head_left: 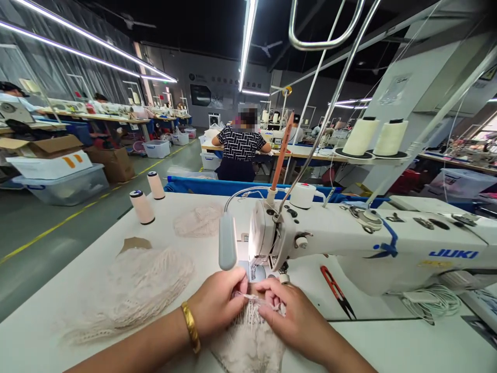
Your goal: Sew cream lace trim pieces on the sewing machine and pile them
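Note:
My left hand (223, 295) and my right hand (285, 308) pinch the upper edge of a cream lace piece (250, 342) between thumbs and fingers. The lace hangs down toward me over the table's front. Just beyond my fingertips is the presser foot (254, 270) of a white sewing machine (310, 228), under its lit needle area. A grey lamp head (227, 241) stands beside the needle. To the left lies a layered pile of cream lace (143, 285), with a flatter lace piece (198, 221) behind it.
Red-handled thread snips (336, 287) lie on the machine bed at right. Two thread cones (142, 207) stand at the table's left edge. A coiled cable (435, 300) lies at far right. Ahead, a seated person (243, 142) works at another table.

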A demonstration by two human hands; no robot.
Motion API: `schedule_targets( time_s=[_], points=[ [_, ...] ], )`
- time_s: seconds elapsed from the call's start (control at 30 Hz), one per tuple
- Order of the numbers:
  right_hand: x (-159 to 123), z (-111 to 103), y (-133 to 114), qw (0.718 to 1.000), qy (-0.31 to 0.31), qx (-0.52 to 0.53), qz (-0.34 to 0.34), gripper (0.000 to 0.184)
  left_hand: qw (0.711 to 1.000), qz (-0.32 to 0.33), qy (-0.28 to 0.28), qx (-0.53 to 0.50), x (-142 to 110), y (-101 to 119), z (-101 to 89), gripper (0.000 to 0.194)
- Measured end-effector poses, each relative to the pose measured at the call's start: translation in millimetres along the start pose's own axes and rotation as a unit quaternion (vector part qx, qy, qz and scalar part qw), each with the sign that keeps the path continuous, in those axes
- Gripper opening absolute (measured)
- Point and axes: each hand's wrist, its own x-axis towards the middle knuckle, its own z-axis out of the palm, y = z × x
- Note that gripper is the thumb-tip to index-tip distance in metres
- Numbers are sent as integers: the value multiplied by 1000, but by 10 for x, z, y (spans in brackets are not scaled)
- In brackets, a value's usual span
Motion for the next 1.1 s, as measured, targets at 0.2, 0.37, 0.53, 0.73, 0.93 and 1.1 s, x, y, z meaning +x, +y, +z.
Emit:
schedule_targets(
  time_s=[0.2, 0.37, 0.53, 0.73, 0.93, 1.1],
  points=[
    [30, 38, 43, 999, 36, 29, 11, 9, 987, 4, 7, -162, -31, 4, 106, 17],
    [-7, 80, 16, 998, 53, 34, -18, 15, 993, 37, 34, -106, -38, -3, 142, 31],
    [-19, 77, -9, 994, 93, 14, -58, 7, 992, 67, 60, -90, -54, -10, 185, 31],
    [-2, 110, 13, 986, 133, 16, -104, 14, 976, 53, 59, -200, -53, 74, 203, 18],
    [-19, 99, 0, 983, 148, 38, -101, 17, 971, -1, 48, -232, -35, 115, 214, 22],
    [-21, 96, -20, 983, 151, 40, -100, 17, 974, -6, 61, -218, -37, 93, 212, 24]
  ],
)
